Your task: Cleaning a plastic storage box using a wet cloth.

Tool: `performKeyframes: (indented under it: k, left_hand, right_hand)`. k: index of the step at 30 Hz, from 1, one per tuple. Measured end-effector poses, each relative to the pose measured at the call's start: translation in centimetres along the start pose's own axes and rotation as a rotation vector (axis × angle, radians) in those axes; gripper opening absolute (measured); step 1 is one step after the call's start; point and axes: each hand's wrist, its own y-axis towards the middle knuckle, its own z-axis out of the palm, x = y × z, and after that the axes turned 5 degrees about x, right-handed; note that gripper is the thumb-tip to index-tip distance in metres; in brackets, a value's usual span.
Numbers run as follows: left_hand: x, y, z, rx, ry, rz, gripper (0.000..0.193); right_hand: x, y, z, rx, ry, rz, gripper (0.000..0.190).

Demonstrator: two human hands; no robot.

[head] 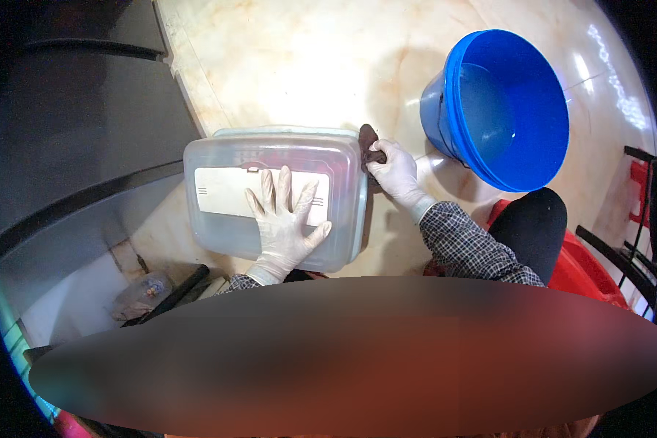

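A translucent plastic storage box (224,241) with a lid stands on the floor before me. On its top shows a white rectangular panel (224,191) with small slots and a latch notch; I cannot tell if it is loose or part of the lid. My left hand (284,219), in a white disposable glove, lies palm down over the panel and lid with fingers spread. My right hand (397,172), gloved likewise, pinches a dark brown cloth (368,139) against the right side of the box. Part of the cloth is hidden under the fingers.
A blue plastic bucket (451,109) with cloudy water (487,109) stands right of the box on the marbled floor (306,65). Dark grey furniture (82,137) lines the left. A clear plastic bag (148,290) lies at lower left, red plastic (586,268) at right. The bottom is blurred.
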Motion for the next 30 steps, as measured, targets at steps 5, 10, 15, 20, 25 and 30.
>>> performKeyframes:
  k: [5, 10, 15, 20, 25, 30]
  left_hand:
    - [-0.4, 0.3, -0.5, 0.036, -0.017, 0.005, 0.077]
    - [-0.2, -0.1, -0.1, 0.026, -0.003, 0.014, 0.077]
    - [-0.2, 0.1, 0.1, 0.016, -0.017, 0.027, 0.077]
    - [0.0, -0.3, 0.1, 0.023, 0.006, 0.009, 0.078]
    - [-0.1, 0.5, 0.4, -0.016, 0.029, 0.052, 0.080]
    - [-0.6, 0.3, 0.0, 0.012, 0.014, -0.016, 0.080]
  right_hand:
    - [-3.7, 1.1, 2.7, -0.006, 0.509, 0.072, 0.029]
    - [-1.7, 1.3, 1.5, 0.082, 0.706, 0.148, 0.025]
    - [-0.3, 3.4, -0.8, 0.137, 0.753, 0.146, 0.025]
    - [4.1, 8.1, -3.6, 0.420, 0.088, 0.013, 0.029]
    - [7.9, 11.3, -1.9, 0.393, -0.241, -0.189, 0.029]
    - [6.8, 10.6, -1.1, 0.368, -0.222, -0.267, 0.027]
